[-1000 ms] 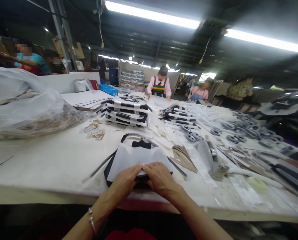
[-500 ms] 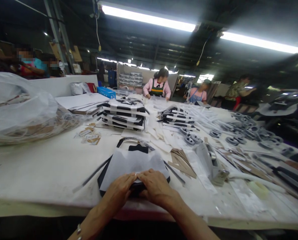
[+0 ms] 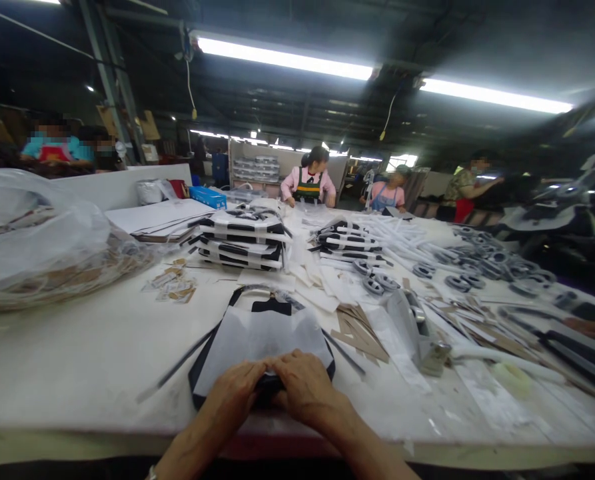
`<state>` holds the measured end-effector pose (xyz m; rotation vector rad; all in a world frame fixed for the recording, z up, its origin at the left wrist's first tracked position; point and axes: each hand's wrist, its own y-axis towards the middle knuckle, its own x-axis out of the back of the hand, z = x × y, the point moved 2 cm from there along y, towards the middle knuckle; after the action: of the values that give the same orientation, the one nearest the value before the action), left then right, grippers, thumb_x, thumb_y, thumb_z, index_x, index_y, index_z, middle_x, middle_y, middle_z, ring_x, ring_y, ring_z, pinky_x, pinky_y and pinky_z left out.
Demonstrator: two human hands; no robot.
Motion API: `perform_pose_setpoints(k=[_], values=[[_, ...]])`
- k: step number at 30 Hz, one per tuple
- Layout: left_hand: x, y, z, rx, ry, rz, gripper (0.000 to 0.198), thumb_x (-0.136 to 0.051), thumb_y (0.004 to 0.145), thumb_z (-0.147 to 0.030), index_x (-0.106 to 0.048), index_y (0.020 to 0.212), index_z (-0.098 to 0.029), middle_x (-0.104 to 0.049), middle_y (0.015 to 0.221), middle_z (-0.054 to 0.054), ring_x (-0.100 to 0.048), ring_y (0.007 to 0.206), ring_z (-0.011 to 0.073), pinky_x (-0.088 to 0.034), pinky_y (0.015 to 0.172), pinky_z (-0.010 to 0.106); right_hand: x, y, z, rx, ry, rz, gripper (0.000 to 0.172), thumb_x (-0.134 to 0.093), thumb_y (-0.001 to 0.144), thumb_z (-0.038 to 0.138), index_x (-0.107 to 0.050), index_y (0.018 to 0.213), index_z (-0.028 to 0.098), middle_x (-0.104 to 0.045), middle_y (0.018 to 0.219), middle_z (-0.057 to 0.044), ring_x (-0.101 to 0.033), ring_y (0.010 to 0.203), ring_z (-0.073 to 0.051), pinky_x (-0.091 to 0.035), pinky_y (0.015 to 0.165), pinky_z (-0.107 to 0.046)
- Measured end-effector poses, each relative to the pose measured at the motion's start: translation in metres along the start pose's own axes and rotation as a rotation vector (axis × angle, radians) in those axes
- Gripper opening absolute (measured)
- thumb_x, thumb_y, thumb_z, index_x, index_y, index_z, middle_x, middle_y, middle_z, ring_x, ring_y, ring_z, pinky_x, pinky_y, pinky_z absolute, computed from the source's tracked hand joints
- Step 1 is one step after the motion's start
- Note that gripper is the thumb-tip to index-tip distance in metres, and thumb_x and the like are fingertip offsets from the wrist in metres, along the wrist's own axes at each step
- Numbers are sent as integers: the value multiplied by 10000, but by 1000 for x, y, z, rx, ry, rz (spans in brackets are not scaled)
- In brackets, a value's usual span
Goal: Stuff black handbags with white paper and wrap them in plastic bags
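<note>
A black handbag (image 3: 197, 363) lies flat at the table's near side, its curved handle (image 3: 237, 291) pointing away from me. Over its front is a white protective sheet (image 3: 272, 330). Wrapped strap ends (image 3: 182, 360) stick out on both sides. My left hand (image 3: 237, 390) and my right hand (image 3: 304, 383) meet at the bag's near edge. Both have their fingers on top of the sheet's edge and curled over the bag, thumbs lower down. The fingertips almost touch each other, and what lies under the palms is hidden.
Stacks of wrapped bags (image 3: 242, 240) stand beyond, with another stack (image 3: 350, 240) to their right. A tape dispenser (image 3: 412, 327), brown card strips (image 3: 360, 333) and grey wrapped rings (image 3: 377, 277) lie to the right. A big plastic bag (image 3: 42, 240) is at left. Co-workers (image 3: 310, 180) stand across the table.
The view has tilted up slightly, so everything sits a little lower or further left. Both hands stay at the handbag's near edge, with little visible movement.
</note>
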<state>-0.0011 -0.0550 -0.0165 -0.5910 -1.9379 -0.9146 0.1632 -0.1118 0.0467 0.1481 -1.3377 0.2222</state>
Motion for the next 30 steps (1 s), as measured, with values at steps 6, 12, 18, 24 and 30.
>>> perform_pose_setpoints(k=[6, 12, 18, 24, 30], values=[[-7, -6, 6, -47, 21, -61, 495, -527, 759, -60, -614, 1210, -245, -722, 1158, 59, -692, 1043, 241, -566, 929, 380, -3, -1, 1, -1, -11, -8, 543, -702, 772, 374, -567, 1290, 283, -705, 1134, -62, -617, 1035, -303, -487, 872, -427], [-10, -14, 8, -117, 86, -107, 618, -564, 759, -87, -511, 1351, -259, -644, 1316, 78, -639, 1163, 251, -528, 1001, 402, -10, -4, 1, 8, -42, -31, 405, -686, 782, 300, -634, 1174, 212, -695, 1109, -85, -604, 1035, -297, -479, 899, -432], [-10, -8, 5, -64, 77, -37, 574, -571, 771, -94, -544, 1320, -260, -679, 1258, 61, -655, 1126, 235, -532, 989, 394, -11, -1, 0, 3, -59, -15, 362, -685, 812, 327, -647, 1153, 213, -700, 1087, -86, -611, 1021, -291, -483, 882, -429], [-12, -10, 9, -98, 101, -95, 508, -574, 824, -137, -548, 1317, -258, -691, 1239, 57, -671, 1096, 229, -548, 962, 370, -9, -6, 0, 11, -34, -63, 382, -673, 793, 273, -626, 1166, 204, -695, 1106, -77, -611, 1026, -287, -478, 901, -424], [-12, -11, 8, -130, 134, -104, 490, -547, 845, -134, -553, 1314, -276, -691, 1240, 47, -673, 1091, 232, -544, 969, 389, -11, -10, 0, -40, -20, -55, 291, -563, 864, 211, -624, 1146, 172, -683, 1134, -109, -605, 1081, -287, -436, 985, -430]])
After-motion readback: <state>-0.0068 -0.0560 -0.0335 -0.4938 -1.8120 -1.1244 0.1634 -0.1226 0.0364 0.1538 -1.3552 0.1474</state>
